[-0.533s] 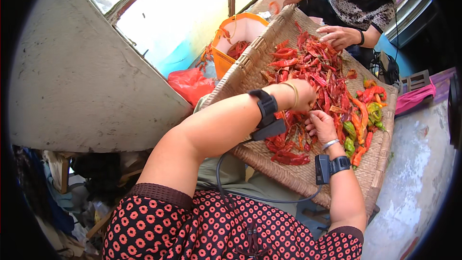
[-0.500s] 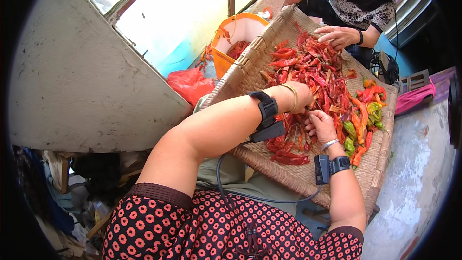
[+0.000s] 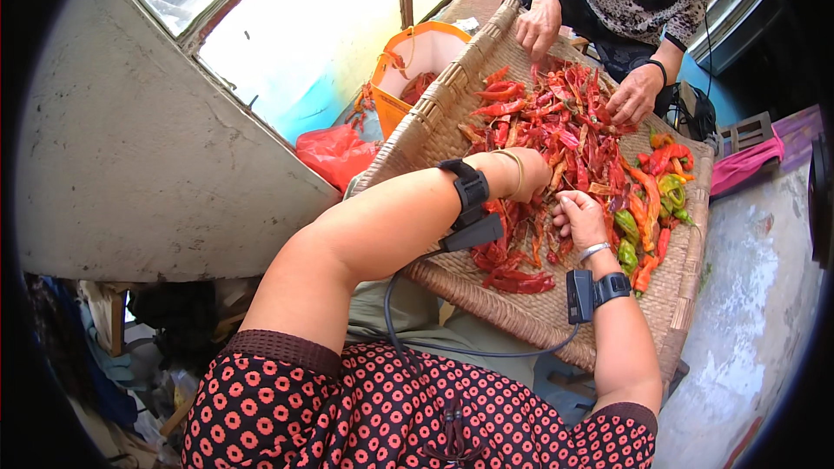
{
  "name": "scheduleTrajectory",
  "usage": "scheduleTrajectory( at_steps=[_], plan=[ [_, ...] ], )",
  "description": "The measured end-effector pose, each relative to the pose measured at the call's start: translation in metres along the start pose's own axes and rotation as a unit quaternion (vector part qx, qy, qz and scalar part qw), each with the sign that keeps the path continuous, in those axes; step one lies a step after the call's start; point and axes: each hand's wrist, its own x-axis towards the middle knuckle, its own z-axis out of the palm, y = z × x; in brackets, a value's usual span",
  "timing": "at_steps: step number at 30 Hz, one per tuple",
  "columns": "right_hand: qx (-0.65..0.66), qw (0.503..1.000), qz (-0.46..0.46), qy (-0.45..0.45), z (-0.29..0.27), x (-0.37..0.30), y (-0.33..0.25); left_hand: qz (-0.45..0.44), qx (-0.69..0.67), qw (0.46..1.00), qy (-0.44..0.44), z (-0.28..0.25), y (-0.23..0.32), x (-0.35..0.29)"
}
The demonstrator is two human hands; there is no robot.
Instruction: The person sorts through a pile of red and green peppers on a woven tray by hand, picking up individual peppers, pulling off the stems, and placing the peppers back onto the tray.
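Note:
A wide woven tray (image 3: 547, 317) rests before me, heaped with wrinkled dried red chili peppers (image 3: 521, 282). Over the near middle of the heap, my left hand (image 3: 528, 175) is closed with its fingers curled down. What it holds is hidden behind the knuckles. Just to its right and nearer me, my right hand (image 3: 584, 219) is closed in a pinch, thumb against forefinger, low over the peppers. Anything between those fingertips is too small to make out. Fresher green peppers (image 3: 627, 254) and orange-red peppers (image 3: 647, 274) lie in a separate group at the tray's right side.
Across the tray, a co-worker's two hands (image 3: 632, 94) reach into the far peppers. An orange container (image 3: 387, 108) and a red plastic bag (image 3: 334, 155) stand left of the tray. A cable (image 3: 486, 353) crosses my lap. Pink cloth (image 3: 749, 163) hangs at the right.
The co-worker's hands have come down from the tray's far rim and pile into the peppers. My hands stay close together over the heap, the left slightly farther from the right.

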Motion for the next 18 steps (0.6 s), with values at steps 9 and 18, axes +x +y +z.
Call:
scheduleTrajectory(
  at_steps=[9, 18],
  plan=[
    [-0.009, 1.0, 0.007, -0.018, -0.002, 0.002, 0.005, -0.056, -0.521, 0.729, 0.44, -0.043, -0.023, -0.03],
    [-0.02, 0.999, 0.002, -0.024, 0.004, 0.0, -0.002, -0.214, -0.677, 0.366, 0.601, -0.033, -0.123, -0.051]
  ],
)
